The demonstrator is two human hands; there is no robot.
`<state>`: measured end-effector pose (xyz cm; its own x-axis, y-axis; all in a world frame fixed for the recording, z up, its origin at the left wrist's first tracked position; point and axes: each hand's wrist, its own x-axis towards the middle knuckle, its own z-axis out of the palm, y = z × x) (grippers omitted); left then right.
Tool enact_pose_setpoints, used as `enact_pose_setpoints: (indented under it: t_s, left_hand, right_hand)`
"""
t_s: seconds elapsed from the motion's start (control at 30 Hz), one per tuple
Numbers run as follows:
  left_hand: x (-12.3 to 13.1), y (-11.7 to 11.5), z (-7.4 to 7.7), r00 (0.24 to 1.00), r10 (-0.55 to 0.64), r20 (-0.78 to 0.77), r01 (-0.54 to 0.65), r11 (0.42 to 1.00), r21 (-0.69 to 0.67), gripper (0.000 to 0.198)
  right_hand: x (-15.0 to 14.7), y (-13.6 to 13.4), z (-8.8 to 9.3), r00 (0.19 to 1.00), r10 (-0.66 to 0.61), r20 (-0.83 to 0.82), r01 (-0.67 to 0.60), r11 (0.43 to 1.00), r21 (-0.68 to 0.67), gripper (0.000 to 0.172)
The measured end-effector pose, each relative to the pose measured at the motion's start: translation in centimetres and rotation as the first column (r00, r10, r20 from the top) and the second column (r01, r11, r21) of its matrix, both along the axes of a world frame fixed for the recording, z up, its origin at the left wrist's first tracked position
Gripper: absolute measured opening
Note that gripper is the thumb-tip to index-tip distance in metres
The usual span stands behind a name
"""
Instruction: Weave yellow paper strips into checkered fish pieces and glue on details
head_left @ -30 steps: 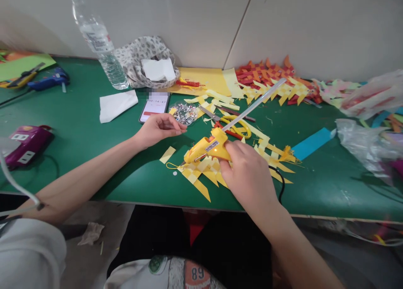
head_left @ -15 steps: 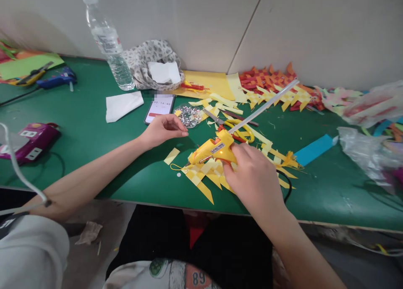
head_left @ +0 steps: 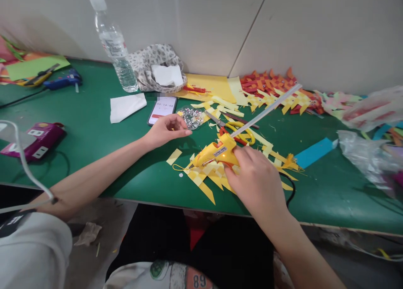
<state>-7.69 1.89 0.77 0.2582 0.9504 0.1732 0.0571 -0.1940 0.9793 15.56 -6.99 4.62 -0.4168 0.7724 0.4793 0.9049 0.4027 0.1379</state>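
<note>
My right hand (head_left: 260, 180) grips a yellow glue gun (head_left: 218, 152), with a long clear glue stick (head_left: 267, 110) standing out of its back. Its nozzle points down-left, at the looped tip of a woven yellow paper fish (head_left: 199, 178) lying on the table; whether it touches cannot be told. My left hand (head_left: 166, 131) hovers to the left, thumb and fingertips pinched together; anything between them is too small to make out. Just behind that hand lies a clear dish of googly eyes (head_left: 192, 119). A small white disc (head_left: 181, 175) lies near the fish's tip.
Yellow-handled scissors (head_left: 247, 134) and paper strips lie behind the glue gun. A phone (head_left: 163, 108), a tissue (head_left: 127, 108) and a water bottle (head_left: 118, 56) stand or lie at back left. Left are a purple power strip (head_left: 39, 140) and a blue glue gun (head_left: 63, 81); right, blue paper (head_left: 315, 152).
The glue gun has dipped slightly, its nozzle closer to the fish's tip. My left hand has kept nearly the same pose. The whole view has shifted a little.
</note>
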Motion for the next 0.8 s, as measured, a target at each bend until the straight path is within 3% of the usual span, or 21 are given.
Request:
enact_pose_setpoints:
  t_s: [0.8]
  left_hand:
    - [0.1,-0.33,0.2,0.999,-0.044,-0.027,0.044,0.999,0.005,0.025]
  right_hand:
    - [-0.29,-0.52,-0.05,0.999,0.023,-0.024,-0.023,0.999,-0.026,0.013]
